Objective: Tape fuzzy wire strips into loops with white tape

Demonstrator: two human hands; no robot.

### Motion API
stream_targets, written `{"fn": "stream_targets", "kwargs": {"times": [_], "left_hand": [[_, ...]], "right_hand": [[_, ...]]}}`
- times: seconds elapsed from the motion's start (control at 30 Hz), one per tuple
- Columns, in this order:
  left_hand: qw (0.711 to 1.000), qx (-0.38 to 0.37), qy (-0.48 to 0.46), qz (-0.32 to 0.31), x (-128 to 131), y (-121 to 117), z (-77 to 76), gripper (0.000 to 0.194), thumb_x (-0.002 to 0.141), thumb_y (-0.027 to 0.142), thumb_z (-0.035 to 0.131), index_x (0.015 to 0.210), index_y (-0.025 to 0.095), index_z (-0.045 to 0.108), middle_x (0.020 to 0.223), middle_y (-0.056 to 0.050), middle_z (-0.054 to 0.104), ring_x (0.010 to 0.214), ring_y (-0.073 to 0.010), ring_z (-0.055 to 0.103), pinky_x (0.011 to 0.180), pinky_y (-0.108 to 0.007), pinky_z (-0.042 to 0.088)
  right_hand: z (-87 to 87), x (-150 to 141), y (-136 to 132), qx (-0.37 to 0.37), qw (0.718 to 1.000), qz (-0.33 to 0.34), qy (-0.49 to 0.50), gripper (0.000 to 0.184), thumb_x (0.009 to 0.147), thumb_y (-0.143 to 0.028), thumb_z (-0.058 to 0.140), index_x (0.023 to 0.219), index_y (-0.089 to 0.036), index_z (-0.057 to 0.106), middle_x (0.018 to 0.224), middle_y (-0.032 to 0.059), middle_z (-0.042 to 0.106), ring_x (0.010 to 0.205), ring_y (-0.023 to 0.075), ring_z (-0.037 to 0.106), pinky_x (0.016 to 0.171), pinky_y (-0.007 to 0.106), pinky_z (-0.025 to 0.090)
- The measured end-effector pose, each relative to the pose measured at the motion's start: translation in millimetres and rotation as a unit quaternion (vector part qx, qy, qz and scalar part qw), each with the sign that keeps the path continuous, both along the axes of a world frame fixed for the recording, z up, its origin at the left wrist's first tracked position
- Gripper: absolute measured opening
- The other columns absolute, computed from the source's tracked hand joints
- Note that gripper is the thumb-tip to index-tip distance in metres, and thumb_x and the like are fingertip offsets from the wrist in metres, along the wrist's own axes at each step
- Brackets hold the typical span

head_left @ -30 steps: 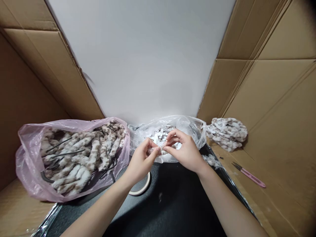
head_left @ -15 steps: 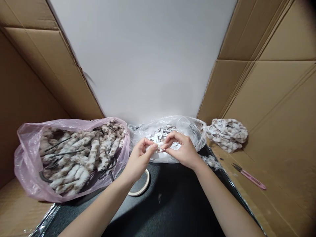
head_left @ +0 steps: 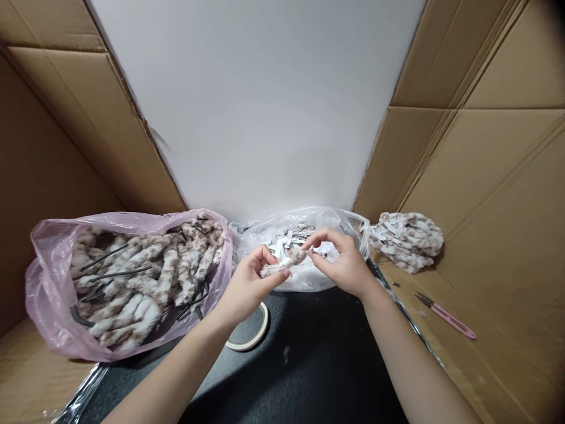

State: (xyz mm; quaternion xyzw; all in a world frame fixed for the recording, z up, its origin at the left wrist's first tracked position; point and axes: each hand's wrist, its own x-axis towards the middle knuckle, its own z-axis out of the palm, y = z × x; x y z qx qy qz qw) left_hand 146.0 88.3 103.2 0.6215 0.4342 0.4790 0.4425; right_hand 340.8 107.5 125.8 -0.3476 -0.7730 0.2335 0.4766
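Between my two hands is a small furry strip (head_left: 295, 257), white with a brownish end. My left hand (head_left: 256, 277) is closed, pinching the white end between thumb and fingers. At the brownish end, my right hand (head_left: 338, 259) pinches with thumb and forefinger; the tip in that pinch is too small to make out. Just behind and below the hands lies a clear plastic bag (head_left: 247, 244) with many small white and brown flat pieces (head_left: 289, 240) in it.
On the left, a pink plastic bag (head_left: 50, 294) holds furry strips (head_left: 132, 294) with dark rods. A tape roll (head_left: 265, 324) lies on the black surface (head_left: 309, 365). At right are a furry bundle (head_left: 408, 241) and pink thread snips (head_left: 450, 318). Cardboard walls (head_left: 498, 188) stand either side.
My right hand has moved right, away from my left. More of the furry strip now shows between them, its brownish end uncovered. My left hand has shifted only slightly.
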Motion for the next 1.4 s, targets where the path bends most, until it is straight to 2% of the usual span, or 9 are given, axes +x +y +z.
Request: {"fn": "stream_targets", "kwargs": {"times": [0.13,0.23,0.3,0.43,0.57,0.73,1.03,1.23,1.4], "left_hand": [[0.978,0.133,0.157,-0.016,-1,-4,2.5,0.017,0.077,0.018,0.061,0.073,0.020,0.044,0.072,0.002,0.055,0.067,-0.0132,0.049,0.062,-0.025,0.036],[0.919,0.266,0.287,-0.048,-1,-7,2.1,0.013,0.077,0.012,0.055,0.071,0.020,0.047,0.074,0.000,0.061,0.071,-0.0156,0.052,0.069,-0.030,0.035],[0.875,0.338,0.341,-0.056,1,-7,0.3,0.014,0.077,0.009,0.052,0.069,0.020,0.049,0.074,0.000,0.064,0.072,-0.0162,0.053,0.072,-0.032,0.033],[0.814,0.431,0.386,-0.054,2,-5,-4.7,0.020,0.081,0.007,0.050,0.066,0.021,0.051,0.073,0.001,0.066,0.069,-0.0152,0.053,0.070,-0.033,0.029],[0.785,0.473,0.398,-0.045,-1,-2,-6.7,0.024,0.087,0.011,0.050,0.066,0.021,0.053,0.073,0.001,0.068,0.067,-0.0145,0.054,0.068,-0.033,0.028],[0.807,0.457,0.374,-0.033,-4,-1,-8.1,0.015,0.090,0.017,0.053,0.080,0.023,0.061,0.081,-0.001,0.073,0.069,-0.0143,0.060,0.069,-0.032,0.035],[0.831,0.485,0.271,0.023,-6,1,-9.9,0.014,0.086,0.013,0.061,0.097,0.021,0.062,0.081,-0.003,0.071,0.071,-0.0149,0.063,0.068,-0.029,0.046],[0.863,0.449,0.227,0.039,-7,-1,-7.1,0.011,0.083,0.013,0.063,0.091,0.021,0.063,0.079,-0.003,0.069,0.072,-0.0152,0.063,0.068,-0.027,0.049],[0.904,0.372,0.206,0.038,-8,-4,-3.8,0.006,0.082,0.015,0.064,0.086,0.019,0.061,0.077,-0.004,0.068,0.072,-0.0162,0.063,0.067,-0.027,0.048]], "right_hand": [[2.9,0,-2,-0.015,0.998,0.050,-0.037,0.006,0.083,-0.022,0.061,0.088,-0.022,0.064,0.094,0.0028,0.067,0.093,0.0202,0.060,0.088,0.034,0.045],[-3.1,-3,0,-0.112,0.989,0.070,-0.059,0.020,0.091,-0.030,0.051,0.080,-0.020,0.063,0.079,0.0018,0.067,0.076,0.0171,0.061,0.071,0.029,0.048],[-8.4,-5,3,-0.224,0.967,0.103,-0.070,0.029,0.093,-0.036,0.047,0.074,-0.019,0.061,0.063,0.0002,0.064,0.059,0.0144,0.058,0.055,0.025,0.045],[-14.5,-7,7,-0.429,0.878,0.205,-0.056,0.032,0.092,-0.042,0.045,0.073,-0.019,0.056,0.049,-0.0024,0.060,0.043,0.0117,0.053,0.045,0.022,0.040],[-15.9,-9,9,-0.430,0.885,0.172,0.030,0.018,0.077,-0.032,0.066,0.078,-0.018,0.056,0.052,-0.0065,0.056,0.048,0.0092,0.053,0.048,0.019,0.039],[-15.1,-9,9,-0.360,0.922,0.110,0.087,0.024,0.067,-0.020,0.072,0.082,-0.019,0.053,0.056,-0.0074,0.057,0.052,0.0087,0.051,0.052,0.020,0.039],[-13.1,-17,-1,-0.166,0.981,0.035,0.093,0.018,0.075,-0.019,0.065,0.088,-0.023,0.053,0.065,-0.0049,0.059,0.061,0.0130,0.058,0.057,0.025,0.044],[-17.0,-26,-7,-0.079,0.992,-0.012,0.101,0.014,0.081,-0.020,0.062,0.085,-0.025,0.050,0.070,-0.0025,0.062,0.069,0.0155,0.062,0.068,0.029,0.047],[-16.3,-26,-9,-0.087,0.990,-0.012,0.110,0.015,0.081,-0.022,0.064,0.084,-0.024,0.050,0.072,-0.0015,0.063,0.069,0.0154,0.061,0.059,0.026,0.044]]}}
